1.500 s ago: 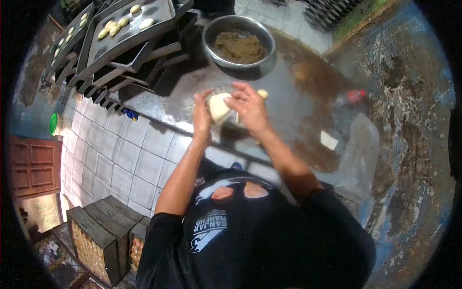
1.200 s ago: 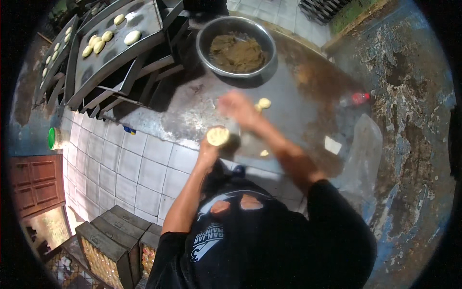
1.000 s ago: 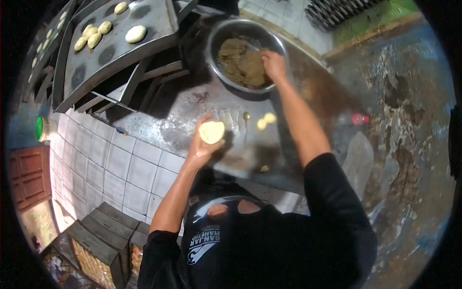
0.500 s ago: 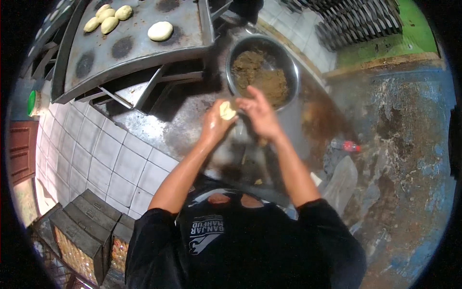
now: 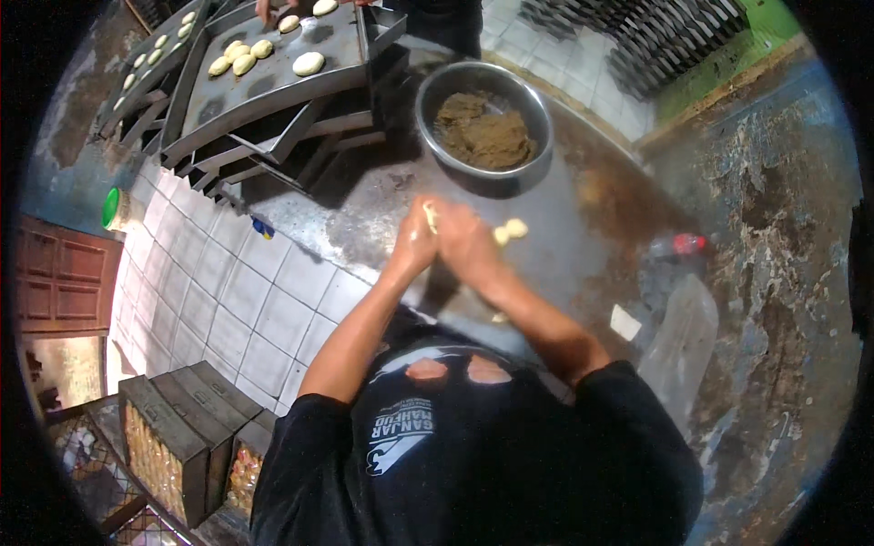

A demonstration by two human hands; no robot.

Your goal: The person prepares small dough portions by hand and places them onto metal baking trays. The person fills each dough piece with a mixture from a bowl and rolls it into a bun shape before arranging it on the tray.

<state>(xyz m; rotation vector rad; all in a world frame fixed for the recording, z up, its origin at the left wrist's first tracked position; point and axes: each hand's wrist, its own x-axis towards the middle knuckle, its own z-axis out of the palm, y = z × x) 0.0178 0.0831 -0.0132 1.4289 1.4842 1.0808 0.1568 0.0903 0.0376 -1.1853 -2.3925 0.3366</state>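
Note:
My left hand (image 5: 415, 241) is closed around a piece of pale dough (image 5: 431, 217), only a sliver of which shows. Pressed against it from the right, my right hand (image 5: 466, 244) has its fingers curled over the dough, and the fingertips are partly hidden. Small pale dough lumps (image 5: 512, 230) lie on the metal worktop (image 5: 569, 237) just right of my right hand. Beyond both hands stands a round steel bowl (image 5: 537, 159) holding a brown paste (image 5: 487, 135).
At the far left, a metal baking tray (image 5: 214, 118) carries several pale dough buns (image 5: 243, 64); another person's hand (image 5: 264, 11) reaches over it. A red-capped plastic bottle (image 5: 687, 243) and a clear plastic bag (image 5: 681, 341) lie to the right. Metal tins (image 5: 173, 409) stand lower left.
My right hand has come down from beside the bowl onto the dough in my left hand. The view has shifted, showing more of the tray and another person's hand there.

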